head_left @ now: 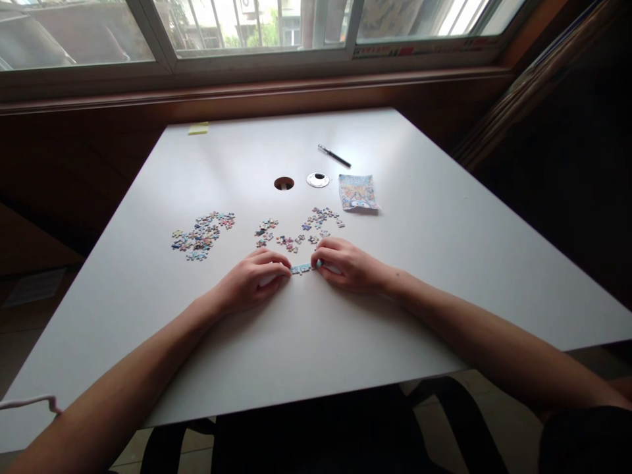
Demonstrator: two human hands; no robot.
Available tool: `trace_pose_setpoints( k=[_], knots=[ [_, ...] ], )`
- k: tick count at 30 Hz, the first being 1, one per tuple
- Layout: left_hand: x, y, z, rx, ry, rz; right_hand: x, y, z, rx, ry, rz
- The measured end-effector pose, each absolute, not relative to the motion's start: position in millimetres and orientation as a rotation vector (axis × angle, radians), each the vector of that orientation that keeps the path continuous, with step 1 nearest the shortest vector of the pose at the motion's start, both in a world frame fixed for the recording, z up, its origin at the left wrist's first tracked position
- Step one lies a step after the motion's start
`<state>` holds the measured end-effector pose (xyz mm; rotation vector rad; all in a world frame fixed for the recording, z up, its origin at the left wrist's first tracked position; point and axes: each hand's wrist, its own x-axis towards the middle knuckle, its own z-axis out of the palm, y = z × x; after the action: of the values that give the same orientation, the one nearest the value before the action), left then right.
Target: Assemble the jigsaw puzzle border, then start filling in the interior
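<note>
A short strip of joined puzzle pieces (301,268) lies on the white table (444,263) between my two hands. My left hand (251,280) pinches its left end with curled fingers. My right hand (348,264) pinches its right end, fingers also curled. Loose puzzle pieces lie just beyond the hands in three clusters: a left heap (202,235), a middle scatter (276,236) and a right group (323,217).
A colourful picture sheet (357,191) lies right of the pieces. Behind it are a black pen (334,156), a round cable hole (284,183) and its white cap (317,180). A yellow sticky pad (198,128) sits at the far left corner. Windows run behind.
</note>
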<state>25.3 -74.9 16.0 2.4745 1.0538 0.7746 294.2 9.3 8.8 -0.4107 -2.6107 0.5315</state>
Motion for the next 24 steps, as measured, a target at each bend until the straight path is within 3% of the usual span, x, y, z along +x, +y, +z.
trace_pose_setpoints(
  k=[24],
  knots=[
    [25.5, -75.5, 13.5, 2.493, 1.090, 0.717, 295.3, 10.2, 6.8, -0.462, -2.605, 0.593]
  ],
)
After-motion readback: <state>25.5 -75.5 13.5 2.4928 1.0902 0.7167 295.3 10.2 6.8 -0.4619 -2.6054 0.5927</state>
